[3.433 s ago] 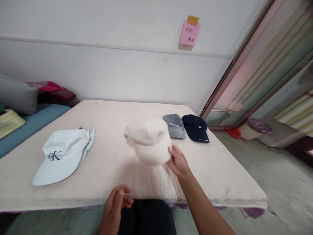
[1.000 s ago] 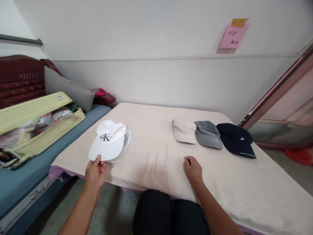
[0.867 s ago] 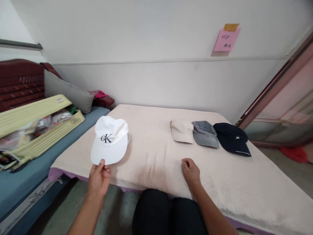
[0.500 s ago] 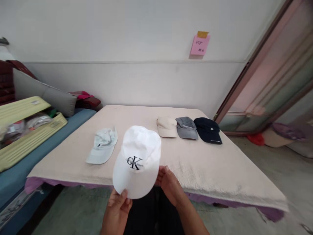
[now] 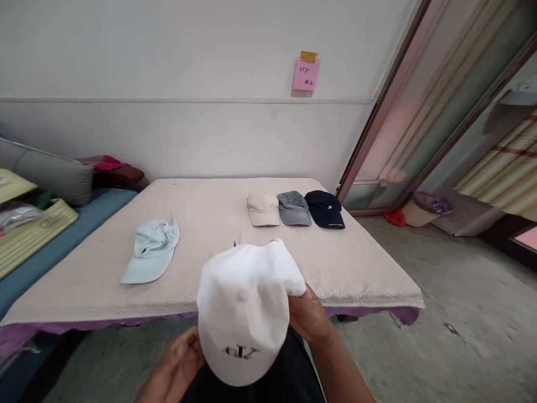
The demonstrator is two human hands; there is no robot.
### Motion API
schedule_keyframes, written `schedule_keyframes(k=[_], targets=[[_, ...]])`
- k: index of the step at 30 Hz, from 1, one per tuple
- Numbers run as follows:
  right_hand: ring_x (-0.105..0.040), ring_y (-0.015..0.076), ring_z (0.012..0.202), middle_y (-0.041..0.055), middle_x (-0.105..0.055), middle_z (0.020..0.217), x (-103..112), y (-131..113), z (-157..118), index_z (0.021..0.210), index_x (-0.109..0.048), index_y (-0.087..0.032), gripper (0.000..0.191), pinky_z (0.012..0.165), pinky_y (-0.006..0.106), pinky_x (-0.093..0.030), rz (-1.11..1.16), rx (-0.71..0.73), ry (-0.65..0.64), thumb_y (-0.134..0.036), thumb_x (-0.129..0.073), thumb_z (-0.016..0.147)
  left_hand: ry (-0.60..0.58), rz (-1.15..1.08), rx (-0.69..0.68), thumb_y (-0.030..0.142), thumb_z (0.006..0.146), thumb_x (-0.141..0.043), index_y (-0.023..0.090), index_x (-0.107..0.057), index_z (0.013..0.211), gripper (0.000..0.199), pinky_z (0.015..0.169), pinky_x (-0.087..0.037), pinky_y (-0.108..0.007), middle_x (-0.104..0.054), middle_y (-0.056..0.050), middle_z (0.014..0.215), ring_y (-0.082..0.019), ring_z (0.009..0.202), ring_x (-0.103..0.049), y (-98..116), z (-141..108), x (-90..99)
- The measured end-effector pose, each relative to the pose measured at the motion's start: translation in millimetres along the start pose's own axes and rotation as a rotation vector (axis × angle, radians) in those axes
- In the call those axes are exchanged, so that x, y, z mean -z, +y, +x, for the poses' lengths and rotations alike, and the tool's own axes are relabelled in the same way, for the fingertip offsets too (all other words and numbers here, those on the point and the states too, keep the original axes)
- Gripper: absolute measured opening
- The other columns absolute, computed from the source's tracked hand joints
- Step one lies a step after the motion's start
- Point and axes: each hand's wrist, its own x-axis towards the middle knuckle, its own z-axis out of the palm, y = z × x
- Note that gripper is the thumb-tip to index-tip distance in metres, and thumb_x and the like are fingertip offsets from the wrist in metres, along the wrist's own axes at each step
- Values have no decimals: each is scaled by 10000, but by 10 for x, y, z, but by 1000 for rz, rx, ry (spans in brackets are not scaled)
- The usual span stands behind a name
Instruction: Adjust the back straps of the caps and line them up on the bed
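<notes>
A white cap with dark letters is held up in front of the table's near edge, its brim tilted down toward me. My left hand is closed at the cap's left side, its fingertips partly hidden behind it. On the other side, my right hand grips the cap's back edge. A pale blue cap lies on the table's left part. Toward the right rear, a beige cap, a grey cap and a navy cap lie in a row.
The table has a cream cover over purple cloth. A blue bench with a grey cushion and yellow plastic pieces stands at left. A pink note hangs on the wall. A bin stands beyond the table's right side.
The white cap has tilted forward and moved lower, its crown now toward me. My right hand has taken hold of its back edge. The view has turned to the right.
</notes>
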Motion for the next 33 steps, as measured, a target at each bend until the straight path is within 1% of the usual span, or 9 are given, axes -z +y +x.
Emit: schedule_keyframes(k=[3, 9, 11, 14, 17, 21, 24, 29, 33], targets=[[-649, 186, 782, 32, -720, 840, -25, -121, -121, 875, -744, -204, 191, 742, 296, -510, -208, -12, -141, -297, -768, 710, 26, -25, 4, 482, 752, -667, 232, -763, 956, 337, 940, -462, -450, -743, -90, 1046, -345, 1077, -611, 278, 9, -50], [-597, 194, 749, 34, -645, 725, -277, -272, -265, 698, -701, -174, 205, 691, 300, -489, -497, 1, -324, -326, -633, 819, 277, -10, -89, 318, 489, -869, 222, -766, 824, 363, 697, -554, -356, -764, -73, 872, -293, 798, -685, 568, -22, -436], [-593, 202, 780, 32, -630, 713, -338, -303, -285, 664, -681, -174, 227, 728, 308, -478, -597, 4, -331, -270, -586, 847, 249, -6, -88, 248, 487, -867, 204, -750, 825, 360, 636, -545, -331, -750, -70, 802, -257, 700, -679, 646, -52, -537], [-581, 206, 834, 32, -646, 793, -318, -314, -319, 703, -674, -178, 186, 752, 305, -463, -675, -1, -276, -197, -555, 845, 140, 57, -84, 245, 592, -821, 166, -724, 815, 255, 578, -515, -282, -714, -73, 712, -203, 603, -645, 728, -110, -647], [-584, 215, 842, 44, -662, 877, -179, -270, -396, 876, -689, -186, 113, 761, 319, -462, -525, -91, -271, -237, -620, 802, 135, 102, -69, 271, 636, -803, 176, -719, 831, 233, 559, -505, -269, -702, -59, 687, -183, 568, -630, 725, -173, -732], [-603, 239, 871, 83, -663, 950, -25, -209, -513, 1083, -640, -170, 392, 773, 334, -456, -170, -211, -223, -327, -705, 729, 179, 160, 0, 292, 600, -830, 183, -721, 809, 259, 555, -506, -278, -703, -51, 679, -193, 571, -642, 641, -233, -822], [-604, 201, 780, 93, -666, 905, -39, -227, -542, 1033, -653, -140, 398, 678, 280, -445, -72, -194, -155, -371, -720, 716, 163, 219, 37, 322, 612, -818, 169, -722, 794, 256, 546, -488, -273, -702, -62, 679, -188, 559, -628, 605, -256, -895], [-532, 112, 560, 25, -614, 639, -155, -310, -505, 835, -638, -147, 165, 553, 227, -393, -169, -131, -52, -312, -650, 826, 112, 291, 35, 333, 618, -808, 153, -720, 725, 227, 543, -461, -263, -676, -67, 629, -176, 539, -594, 624, -269, -1020], [-478, 79, 485, 5, -582, 631, -215, -367, -507, 801, -606, -145, 172, 476, 208, -346, -227, -161, -92, -305, -664, 825, 101, 285, 52, 351, 631, -798, 157, -726, 744, 236, 502, -426, -239, -664, -57, 607, -160, 511, -577, 618, -255, -1063]])
